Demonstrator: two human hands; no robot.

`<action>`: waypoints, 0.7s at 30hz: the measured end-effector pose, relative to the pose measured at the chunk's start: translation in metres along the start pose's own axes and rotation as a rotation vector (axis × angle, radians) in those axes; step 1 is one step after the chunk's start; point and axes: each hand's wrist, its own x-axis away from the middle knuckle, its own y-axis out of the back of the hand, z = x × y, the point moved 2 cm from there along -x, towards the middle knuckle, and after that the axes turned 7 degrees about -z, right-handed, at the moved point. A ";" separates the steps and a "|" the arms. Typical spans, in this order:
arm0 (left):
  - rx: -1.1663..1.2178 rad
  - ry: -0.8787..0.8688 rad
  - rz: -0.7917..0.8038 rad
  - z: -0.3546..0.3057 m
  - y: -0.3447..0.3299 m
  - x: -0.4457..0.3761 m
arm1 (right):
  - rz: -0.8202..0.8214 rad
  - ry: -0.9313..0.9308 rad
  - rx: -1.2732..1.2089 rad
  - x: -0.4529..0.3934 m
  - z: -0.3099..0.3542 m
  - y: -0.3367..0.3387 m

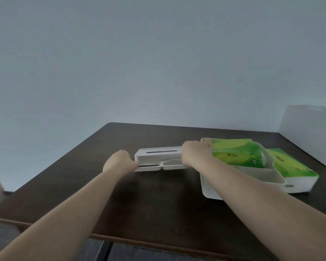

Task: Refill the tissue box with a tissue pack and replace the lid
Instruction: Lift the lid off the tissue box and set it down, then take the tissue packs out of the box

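The white lid (159, 160) sits mid-desk, its slotted face up, held at both ends. The left hand (119, 162) has its grip clamped on the lid's left end; the right hand (193, 154) has its grip closed over the right end. The lid's near edge looks raised slightly, though whether it is clear of the desk (139, 200) cannot be told.

Just right of the lid stands the open white box (241, 185), one green tissue pack (237, 154) lying tilted in it, its top above the rim. The right forearm crosses in front of the box's near left corner. A second green pack (294, 170) lies on the desk touching the box's right side. That makes two packs, one box, one lid.

A pale white block (309, 134) stands at the far right, near the second pack. A plain wall (158, 63) rises behind.
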 end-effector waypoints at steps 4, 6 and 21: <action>-0.035 0.018 -0.023 0.003 -0.013 -0.002 | -0.022 0.029 -0.009 0.001 0.002 0.002; -0.066 0.011 -0.047 0.005 -0.016 0.000 | -0.088 0.043 -0.059 0.003 0.000 0.006; 0.169 -0.234 -0.051 -0.123 0.005 0.036 | -0.554 -0.165 -0.465 0.040 -0.154 0.014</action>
